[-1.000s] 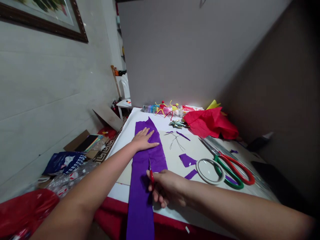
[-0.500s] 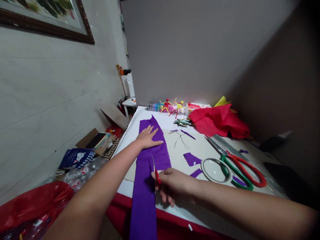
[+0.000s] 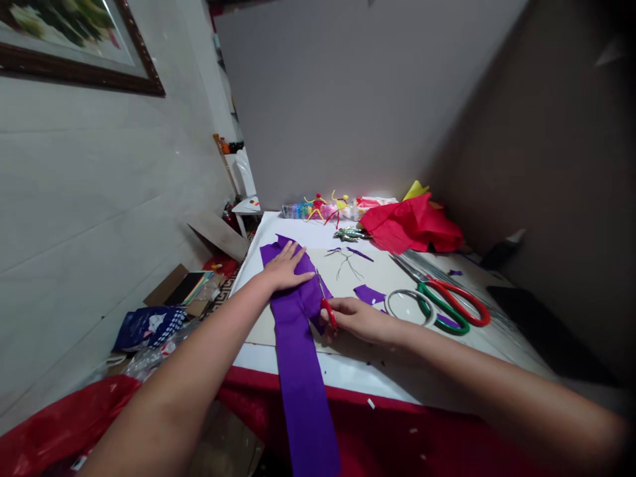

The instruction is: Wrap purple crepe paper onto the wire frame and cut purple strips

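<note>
A long piece of purple cloth [image 3: 298,344] lies on the table and hangs over its front edge. My left hand [image 3: 287,268] rests flat on the far part of the cloth, fingers spread. In my right hand [image 3: 350,318] is a small pair of red-handled scissors [image 3: 328,311], blades pointing away from me beside the cloth's right edge. Whether the blades touch the cloth I cannot tell. Right of my hand lie a purple scrap [image 3: 368,295], a roll of white tape [image 3: 392,311] and large scissors [image 3: 452,301] with red and green handles.
A bent wire figure [image 3: 346,265] lies on the beige board. Behind it are a green shiny ornament [image 3: 350,234], pipe-cleaner figures [image 3: 318,204] and crumpled red cloth [image 3: 412,222]. Thin wires [image 3: 477,298] lie at the right. A cardboard box [image 3: 171,285] and bags stand left of the table.
The scissors have moved from over the cloth's middle to its right edge. The cloth has shifted and bunched near my hands, its hanging end now further right. The view has turned slightly right.
</note>
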A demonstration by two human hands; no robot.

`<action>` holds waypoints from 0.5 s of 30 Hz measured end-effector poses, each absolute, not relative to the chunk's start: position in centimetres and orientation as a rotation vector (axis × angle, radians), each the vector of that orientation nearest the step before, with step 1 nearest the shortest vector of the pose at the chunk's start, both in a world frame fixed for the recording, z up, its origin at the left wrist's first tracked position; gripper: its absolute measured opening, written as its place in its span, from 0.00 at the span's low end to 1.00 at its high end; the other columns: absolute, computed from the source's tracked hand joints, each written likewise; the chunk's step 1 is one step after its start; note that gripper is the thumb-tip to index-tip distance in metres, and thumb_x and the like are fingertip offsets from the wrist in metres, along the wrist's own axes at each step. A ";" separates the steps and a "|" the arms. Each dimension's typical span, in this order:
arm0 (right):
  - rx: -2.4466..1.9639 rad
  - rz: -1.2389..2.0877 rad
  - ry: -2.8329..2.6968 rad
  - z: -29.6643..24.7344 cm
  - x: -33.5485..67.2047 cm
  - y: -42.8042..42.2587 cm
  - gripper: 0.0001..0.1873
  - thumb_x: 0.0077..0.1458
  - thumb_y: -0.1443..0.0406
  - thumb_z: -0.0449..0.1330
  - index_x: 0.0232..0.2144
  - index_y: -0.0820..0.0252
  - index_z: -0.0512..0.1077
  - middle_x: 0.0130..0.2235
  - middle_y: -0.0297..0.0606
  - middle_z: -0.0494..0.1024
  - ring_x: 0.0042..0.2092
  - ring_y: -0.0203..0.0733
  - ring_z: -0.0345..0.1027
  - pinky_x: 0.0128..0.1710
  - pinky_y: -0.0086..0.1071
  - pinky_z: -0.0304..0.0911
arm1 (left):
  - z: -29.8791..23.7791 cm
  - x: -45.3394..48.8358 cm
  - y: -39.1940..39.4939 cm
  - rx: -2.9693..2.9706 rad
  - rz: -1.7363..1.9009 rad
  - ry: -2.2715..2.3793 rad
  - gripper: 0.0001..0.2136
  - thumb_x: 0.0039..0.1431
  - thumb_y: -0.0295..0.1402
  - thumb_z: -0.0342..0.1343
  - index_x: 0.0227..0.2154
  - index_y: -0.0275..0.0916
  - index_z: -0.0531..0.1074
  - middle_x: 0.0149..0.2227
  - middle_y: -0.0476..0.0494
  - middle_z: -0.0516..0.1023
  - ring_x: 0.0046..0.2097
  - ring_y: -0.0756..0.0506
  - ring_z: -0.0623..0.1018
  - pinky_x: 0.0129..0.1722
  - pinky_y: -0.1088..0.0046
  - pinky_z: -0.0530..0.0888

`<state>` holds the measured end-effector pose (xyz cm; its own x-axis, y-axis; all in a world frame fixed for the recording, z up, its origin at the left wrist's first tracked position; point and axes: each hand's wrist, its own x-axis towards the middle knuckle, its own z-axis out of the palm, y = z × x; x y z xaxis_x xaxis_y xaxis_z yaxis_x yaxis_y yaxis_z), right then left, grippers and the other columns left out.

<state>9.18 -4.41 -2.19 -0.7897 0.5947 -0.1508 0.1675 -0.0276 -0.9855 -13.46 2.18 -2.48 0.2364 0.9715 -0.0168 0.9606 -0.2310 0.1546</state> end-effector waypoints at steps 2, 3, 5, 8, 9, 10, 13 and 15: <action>-0.840 1.917 -1.937 -1.7 10.1 -4.2 0.20 0.51 0.50 0.57 0.27 0.63 0.67 0.24 0.33 0.71 0.27 0.34 0.65 0.30 0.28 0.60 | -2.6 -13.2 2.2 2.359 0.153 1.887 0.45 0.47 0.64 0.39 0.63 0.41 0.40 0.66 0.42 0.34 0.65 0.41 0.34 0.61 0.61 0.47; -0.866 1.931 -1.931 -1.5 10.4 -4.2 0.20 0.51 0.50 0.57 0.27 0.63 0.67 0.24 0.33 0.72 0.27 0.33 0.66 0.30 0.27 0.60 | -2.9 -13.0 2.2 2.348 0.169 1.910 0.46 0.46 0.64 0.40 0.63 0.41 0.39 0.66 0.41 0.33 0.65 0.41 0.34 0.61 0.60 0.47; -0.931 1.950 -1.904 -1.2 10.9 -4.3 0.20 0.52 0.50 0.57 0.28 0.63 0.67 0.23 0.32 0.73 0.26 0.32 0.66 0.27 0.25 0.59 | -3.6 -12.5 2.2 2.317 0.206 1.961 0.48 0.46 0.64 0.40 0.63 0.39 0.37 0.66 0.39 0.32 0.65 0.40 0.33 0.61 0.58 0.48; -1.054 2.028 -1.839 -1.0 11.3 -5.0 0.21 0.52 0.49 0.56 0.27 0.63 0.66 0.21 0.31 0.73 0.21 0.29 0.64 0.21 0.22 0.56 | -4.5 -11.7 2.1 2.295 0.269 2.009 0.47 0.47 0.63 0.40 0.63 0.38 0.36 0.66 0.38 0.33 0.65 0.40 0.34 0.60 0.58 0.49; -1.091 2.083 -1.817 -1.0 11.4 -5.4 0.22 0.52 0.48 0.55 0.26 0.63 0.66 0.20 0.32 0.73 0.19 0.29 0.63 0.18 0.22 0.55 | -4.6 -11.5 2.0 2.301 0.291 2.012 0.46 0.48 0.63 0.40 0.63 0.39 0.37 0.66 0.39 0.33 0.65 0.40 0.33 0.61 0.58 0.49; -1.122 2.154 -1.797 -1.0 11.5 -5.9 0.23 0.52 0.47 0.54 0.25 0.63 0.65 0.19 0.32 0.72 0.17 0.29 0.63 0.16 0.21 0.55 | -4.7 -11.4 1.9 2.311 0.309 2.011 0.44 0.49 0.62 0.40 0.63 0.40 0.39 0.66 0.40 0.34 0.65 0.41 0.33 0.61 0.59 0.48; -1.196 2.370 -1.742 -0.9 12.1 -7.3 0.26 0.51 0.46 0.53 0.22 0.64 0.67 0.16 0.34 0.72 0.14 0.29 0.62 0.12 0.20 0.54 | -4.6 -11.5 1.7 2.341 0.336 1.989 0.39 0.50 0.60 0.42 0.61 0.41 0.50 0.66 0.41 0.38 0.66 0.42 0.34 0.61 0.60 0.48; -1.235 2.477 -1.691 -0.8 12.4 -8.0 0.27 0.51 0.46 0.53 0.23 0.65 0.68 0.15 0.35 0.71 0.13 0.29 0.62 0.11 0.19 0.55 | -4.4 -11.7 1.6 2.346 0.337 1.974 0.38 0.51 0.60 0.42 0.60 0.42 0.54 0.66 0.41 0.40 0.66 0.42 0.36 0.61 0.60 0.49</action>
<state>12.44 -8.04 -0.82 -0.7055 0.3187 -0.6330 0.4735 -0.4527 -0.7556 -11.71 1.57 -4.41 0.1575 0.9790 0.1296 0.9664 -0.1798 0.1835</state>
